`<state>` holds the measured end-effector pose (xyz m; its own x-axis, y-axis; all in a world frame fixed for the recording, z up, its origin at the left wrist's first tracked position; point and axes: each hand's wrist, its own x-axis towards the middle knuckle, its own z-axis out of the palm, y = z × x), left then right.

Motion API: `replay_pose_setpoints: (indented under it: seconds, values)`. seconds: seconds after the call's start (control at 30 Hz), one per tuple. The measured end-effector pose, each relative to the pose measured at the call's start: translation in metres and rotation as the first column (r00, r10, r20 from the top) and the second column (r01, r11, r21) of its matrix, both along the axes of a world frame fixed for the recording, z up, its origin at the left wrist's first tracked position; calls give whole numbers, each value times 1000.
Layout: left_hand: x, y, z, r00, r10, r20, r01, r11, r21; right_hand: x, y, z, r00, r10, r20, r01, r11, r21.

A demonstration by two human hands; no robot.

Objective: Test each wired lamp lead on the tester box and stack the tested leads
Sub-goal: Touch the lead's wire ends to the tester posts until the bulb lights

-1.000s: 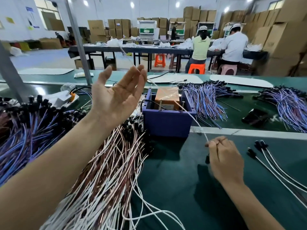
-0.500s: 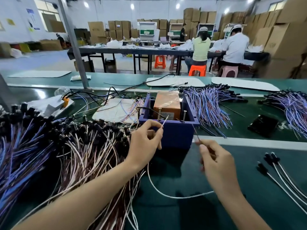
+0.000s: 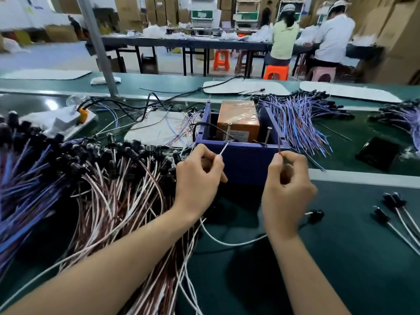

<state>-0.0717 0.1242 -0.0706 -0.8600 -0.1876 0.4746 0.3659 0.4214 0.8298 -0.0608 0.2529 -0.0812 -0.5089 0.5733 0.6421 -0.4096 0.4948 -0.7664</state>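
Observation:
The blue tester box (image 3: 243,160) stands mid-table with an orange block (image 3: 238,120) and two upright screws inside. My left hand (image 3: 200,176) pinches the white wire end of a lamp lead (image 3: 229,243); its tip touches the left screw (image 3: 228,133). My right hand (image 3: 286,187) pinches the lead's brown wire end, held up near the right screw (image 3: 267,135). The lead's white wire loops on the mat below my wrists, and its black lamp holder (image 3: 316,215) lies right of my right wrist. Three tested leads (image 3: 395,212) lie at the right.
A big heap of brown-and-white leads (image 3: 118,189) fills the left, blue-wired ones (image 3: 25,189) beyond it. More blue leads (image 3: 295,123) lie behind the box and at far right. A black pad (image 3: 377,153) sits right. People work at a far table.
My left hand came down from raised and open, and now pinches the white wire end. Both hands moved up to the box, bringing the wire tips to the screws.

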Motion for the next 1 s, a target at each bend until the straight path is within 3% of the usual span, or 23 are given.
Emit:
replay_pose_setpoints:
  seconds: [0.57, 0.83, 1.0]
  values:
    - [0, 0, -2, 998, -10, 63, 5, 997, 72, 0, 0, -1, 995, -55, 77, 49, 996, 75]
    - [1, 0, -1, 997, -11, 76, 4, 996, 89, -4, 5, 1, 975, -3, 224, -11, 998, 63]
    - [1, 1, 0, 997, -4, 78, -3, 996, 94, -3, 5, 3, 971, 16, 238, -27, 999, 40]
